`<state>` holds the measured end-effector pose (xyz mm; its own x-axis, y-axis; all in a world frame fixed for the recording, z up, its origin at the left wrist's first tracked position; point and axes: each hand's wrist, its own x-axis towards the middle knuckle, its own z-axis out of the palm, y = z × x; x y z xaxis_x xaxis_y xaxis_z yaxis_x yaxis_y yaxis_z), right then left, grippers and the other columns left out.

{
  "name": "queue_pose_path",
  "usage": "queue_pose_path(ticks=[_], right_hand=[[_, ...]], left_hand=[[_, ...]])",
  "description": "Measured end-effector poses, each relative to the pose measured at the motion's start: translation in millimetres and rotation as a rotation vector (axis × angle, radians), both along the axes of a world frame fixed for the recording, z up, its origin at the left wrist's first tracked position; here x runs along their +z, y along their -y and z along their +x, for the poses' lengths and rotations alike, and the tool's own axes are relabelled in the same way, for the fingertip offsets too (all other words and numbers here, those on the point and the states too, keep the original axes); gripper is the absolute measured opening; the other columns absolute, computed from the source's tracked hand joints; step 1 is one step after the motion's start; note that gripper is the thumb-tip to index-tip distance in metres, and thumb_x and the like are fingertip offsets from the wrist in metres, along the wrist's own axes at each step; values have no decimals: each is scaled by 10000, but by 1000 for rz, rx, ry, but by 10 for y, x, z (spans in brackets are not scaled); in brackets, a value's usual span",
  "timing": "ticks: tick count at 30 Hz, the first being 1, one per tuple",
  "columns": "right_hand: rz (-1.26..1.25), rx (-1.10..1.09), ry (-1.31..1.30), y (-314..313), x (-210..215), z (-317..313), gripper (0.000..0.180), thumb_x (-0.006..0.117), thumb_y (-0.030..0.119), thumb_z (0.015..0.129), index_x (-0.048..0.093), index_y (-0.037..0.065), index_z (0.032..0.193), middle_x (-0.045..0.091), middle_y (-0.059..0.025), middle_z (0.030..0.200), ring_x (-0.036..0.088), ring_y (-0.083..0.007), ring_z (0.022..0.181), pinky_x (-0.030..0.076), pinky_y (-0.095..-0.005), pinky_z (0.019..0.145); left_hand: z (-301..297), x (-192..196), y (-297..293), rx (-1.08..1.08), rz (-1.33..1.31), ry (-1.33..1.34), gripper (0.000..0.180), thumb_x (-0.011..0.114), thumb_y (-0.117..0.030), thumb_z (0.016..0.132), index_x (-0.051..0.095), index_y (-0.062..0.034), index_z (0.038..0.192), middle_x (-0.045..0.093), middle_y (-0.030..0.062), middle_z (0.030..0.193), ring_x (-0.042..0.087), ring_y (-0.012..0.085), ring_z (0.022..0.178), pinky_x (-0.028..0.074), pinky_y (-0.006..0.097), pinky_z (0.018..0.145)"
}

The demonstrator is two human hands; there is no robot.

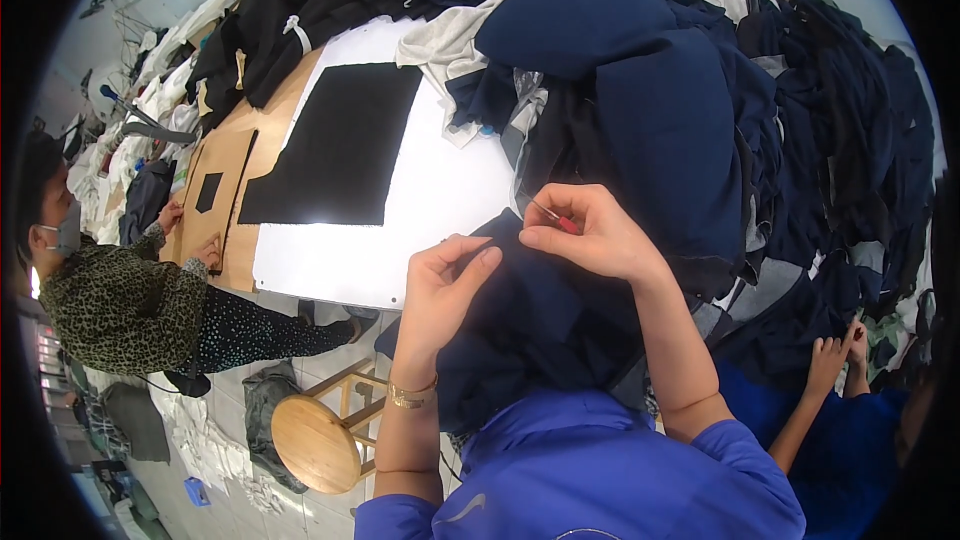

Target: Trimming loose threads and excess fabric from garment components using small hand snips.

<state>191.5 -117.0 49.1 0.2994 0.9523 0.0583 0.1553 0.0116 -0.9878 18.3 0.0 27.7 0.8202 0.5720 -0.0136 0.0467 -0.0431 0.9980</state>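
My right hand [590, 230] is closed around a small tool with a red handle [568, 226]. A thin metal shaft points up and left from it; its exact kind is too small to tell. Level with it and a little to the left, my left hand [450, 275] has thumb and fingertips pinched together. Whatever those fingertips hold is too fine to make out. Dark navy fabric [540, 310] drapes over my lap, below both hands. Just beyond my right hand rises a big heap of navy fabric [660, 90].
A black cut fabric piece [340, 145] lies on a white board [450, 200]. At left, a masked co-worker [120, 280] handles a brown pattern board [215, 200]. Another person's hands [838, 355] work at right. A wooden stool [318, 443] stands lower left.
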Motion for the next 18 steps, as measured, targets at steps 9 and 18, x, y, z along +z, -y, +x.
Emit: queue_pose_path(ticks=[9,18], right_hand=[[15,-149,75,-41,-97,-118,123,667,115,826,619,4,843,573,29,706,499,-36,666,394,-175,609],[92,-178,-341,153,59,-339,290,447,123,960,551,16,1209,536,-1,708,412,-3,443,316,-163,417]], left_hand=[[-30,-108,137,130,-620,149,206,590,-104,897,642,40,1036,669,69,948,605,90,846,461,188,764],[-49,-120,152,203,-730,192,188,585,-111,897,648,12,1024,669,61,970,615,96,852,471,207,771]])
